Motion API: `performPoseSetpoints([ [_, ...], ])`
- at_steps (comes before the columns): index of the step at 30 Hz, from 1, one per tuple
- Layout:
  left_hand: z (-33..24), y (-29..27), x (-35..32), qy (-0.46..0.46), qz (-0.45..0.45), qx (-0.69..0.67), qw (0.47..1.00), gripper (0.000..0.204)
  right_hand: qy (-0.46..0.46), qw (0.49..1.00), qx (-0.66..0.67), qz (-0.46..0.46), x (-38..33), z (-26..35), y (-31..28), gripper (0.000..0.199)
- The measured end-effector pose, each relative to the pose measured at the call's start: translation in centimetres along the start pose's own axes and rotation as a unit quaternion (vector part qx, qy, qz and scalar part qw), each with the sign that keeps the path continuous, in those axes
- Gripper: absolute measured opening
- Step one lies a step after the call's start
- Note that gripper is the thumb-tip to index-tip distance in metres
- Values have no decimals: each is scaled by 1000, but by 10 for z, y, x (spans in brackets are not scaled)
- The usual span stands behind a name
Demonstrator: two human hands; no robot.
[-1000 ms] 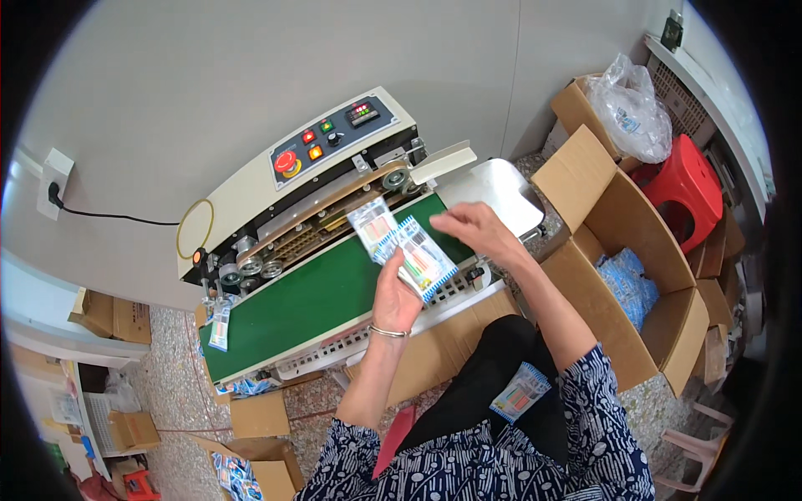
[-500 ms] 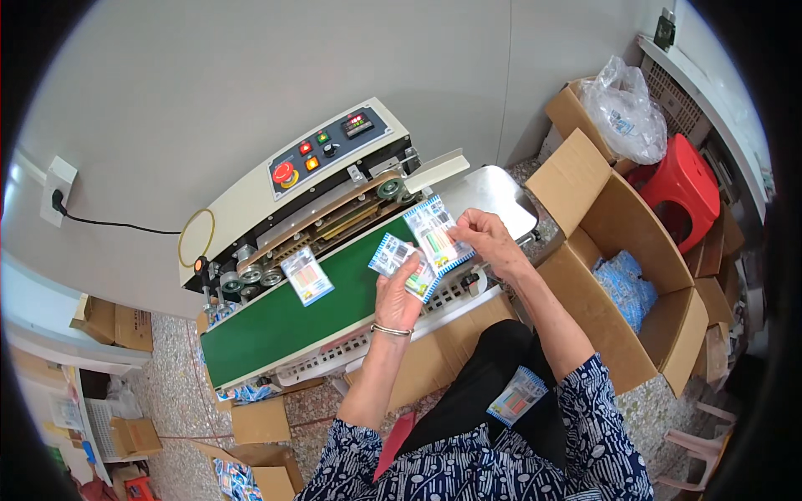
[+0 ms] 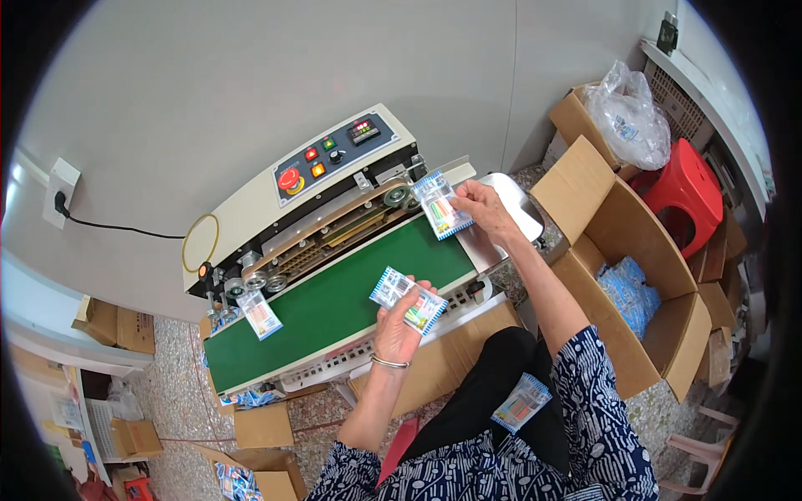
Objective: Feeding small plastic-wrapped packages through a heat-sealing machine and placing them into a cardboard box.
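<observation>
My right hand [image 3: 489, 213] is closed on the edge of a small clear plastic packet [image 3: 442, 205] with blue striped ends and colourful sticks inside. That packet is held up at the right end of the sealing machine [image 3: 292, 200], beside its rollers. Lower down, over the front edge of the green conveyor belt [image 3: 342, 288], my left hand [image 3: 397, 330] grips another such packet [image 3: 423, 311], thumb on top; whether more lie beneath it I cannot tell. A third packet [image 3: 261, 315] lies on the belt near its left end. One more packet [image 3: 522, 402] rests on my lap.
An open cardboard box [image 3: 597, 309] with blue-and-clear packets [image 3: 628, 294] stands at my right. Behind it are a red stool [image 3: 689, 196] and a plastic bag [image 3: 626, 117]. At lower left, a box [image 3: 276, 480] holds packets. A black cable [image 3: 125, 224] runs to the machine.
My right hand has drawn its packet away from the left hand, up toward the rollers. The left hand has lowered slightly. The packet on the belt has travelled left.
</observation>
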State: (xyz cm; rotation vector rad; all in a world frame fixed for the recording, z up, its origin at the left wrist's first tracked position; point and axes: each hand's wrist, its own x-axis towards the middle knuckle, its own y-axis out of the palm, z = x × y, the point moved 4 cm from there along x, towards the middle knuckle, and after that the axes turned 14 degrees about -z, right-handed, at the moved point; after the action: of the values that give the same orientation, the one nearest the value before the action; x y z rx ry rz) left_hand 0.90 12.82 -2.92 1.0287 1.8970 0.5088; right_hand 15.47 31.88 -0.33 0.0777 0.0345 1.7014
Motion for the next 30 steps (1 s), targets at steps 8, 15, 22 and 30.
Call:
performPoseSetpoints([
  [8, 4, 2, -4, -15, -2, 25, 1000, 31, -17, 998, -37, 38, 2, -11, 35, 14],
  [15, 19, 15, 4, -28, 19, 28, 999, 29, -116, 978, -170, 8, 3, -12, 41, 19],
  [22, 6, 35, 25, -28, 86, -27, 995, 35, -109, 971, -213, -4, -52, 35, 1, 25],
  [30, 19, 62, 18, -5, 130, 42, 991, 34, 27, 979, -84, 186, -97, 27, 8, 29],
])
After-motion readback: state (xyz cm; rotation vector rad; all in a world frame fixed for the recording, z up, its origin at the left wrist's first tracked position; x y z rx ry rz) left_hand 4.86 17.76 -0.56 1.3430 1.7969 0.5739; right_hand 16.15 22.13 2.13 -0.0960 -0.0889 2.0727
